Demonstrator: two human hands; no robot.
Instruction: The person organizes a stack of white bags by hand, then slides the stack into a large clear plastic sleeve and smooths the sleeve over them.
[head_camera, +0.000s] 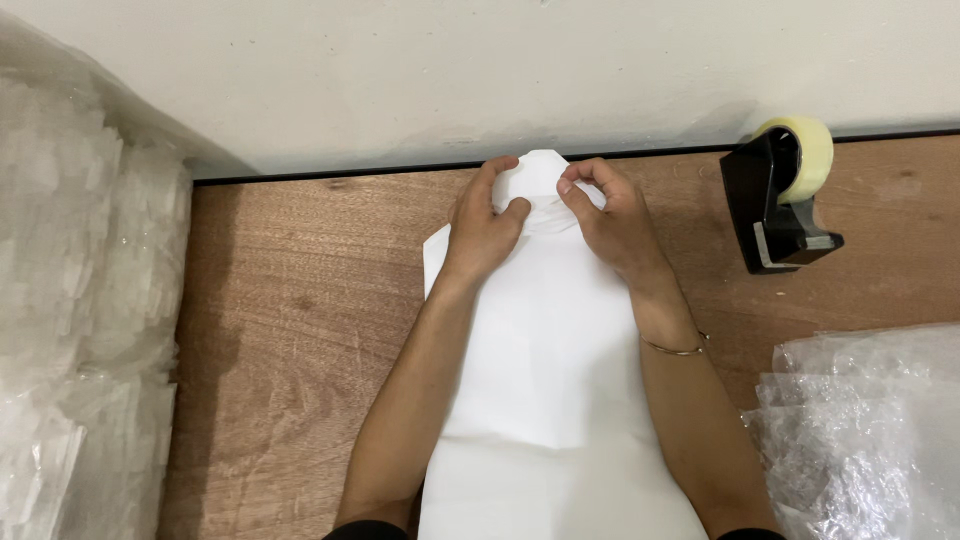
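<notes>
**Two hands pinch the far end of a white sheet on a wooden bench**

A long white sheet of soft, foam-like wrapping material (550, 340) lies down the middle of the frame on the brown wood-grain bench (300, 320), running from the bottom edge up to the pale wall (400, 70) at the top. Its far end, in the upper centre, is gathered into a rounded, crumpled tip.

The left hand (483, 228) rests on the left side of that tip, its fingers (497, 172) curled over the edge and the thumb pressed in from below, so the fingers are closed on the sheet. The right hand (612, 222) mirrors it on the right side, fingers bent and pinching the same gathered material; a thin gold bangle (675, 349) circles that wrist. Both forearms lie along the sheet's two long sides.

At the upper right of the frame stands a black tape dispenser (775, 215) carrying a roll of clear tape (812, 152), well apart from the hands. A heap of clear bubble wrap (870, 430) fills the lower right corner. Along the left edge sits a bulky stack of white pieces wrapped in clear plastic (80, 300).
</notes>
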